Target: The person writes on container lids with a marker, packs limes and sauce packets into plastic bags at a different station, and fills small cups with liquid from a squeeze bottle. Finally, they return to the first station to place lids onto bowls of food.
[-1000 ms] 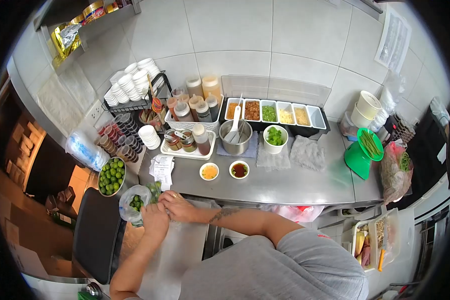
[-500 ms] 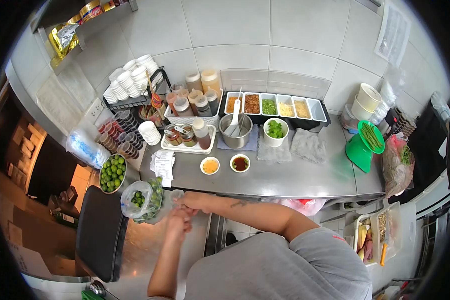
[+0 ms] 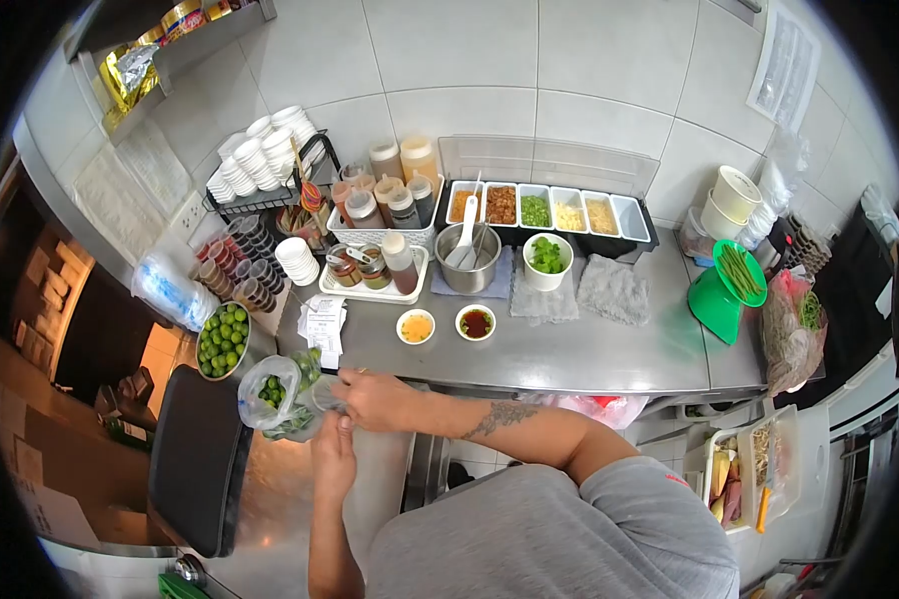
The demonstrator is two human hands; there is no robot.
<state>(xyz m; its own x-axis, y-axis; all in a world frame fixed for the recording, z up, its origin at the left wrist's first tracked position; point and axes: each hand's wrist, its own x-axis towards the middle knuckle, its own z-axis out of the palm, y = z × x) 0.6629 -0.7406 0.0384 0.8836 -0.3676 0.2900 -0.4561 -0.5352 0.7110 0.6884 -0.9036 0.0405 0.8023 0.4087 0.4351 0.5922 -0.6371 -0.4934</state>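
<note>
Both of my hands are closed at a clear plastic bag point(image 3: 325, 395) over the steel counter's front edge. My right hand point(image 3: 372, 399) comes in from the right and pinches the bag's upper part. My left hand point(image 3: 335, 451), below it, has its thumb up and fingers folded against the lower part of the plastic. Just left of them sits an open clear bag of small green limes point(image 3: 270, 391). Green leafy bits show in a bag point(image 3: 308, 367) beside it. The exact grip points are partly hidden behind my fingers.
A steel pot of limes point(image 3: 224, 341) and a black board point(image 3: 200, 459) stand left. Two sauce bowls, one orange point(image 3: 416, 326) and one dark point(image 3: 475, 322), sit ahead, near receipts point(image 3: 324, 327), a metal pot point(image 3: 467, 262), a bowl of green leaves point(image 3: 546, 262) and a green scale point(image 3: 721, 304).
My hands have shifted slightly left, together with the clear plastic. My left hand has turned so its thumb points up, and my right forearm has rolled, showing more of its tattoo.
</note>
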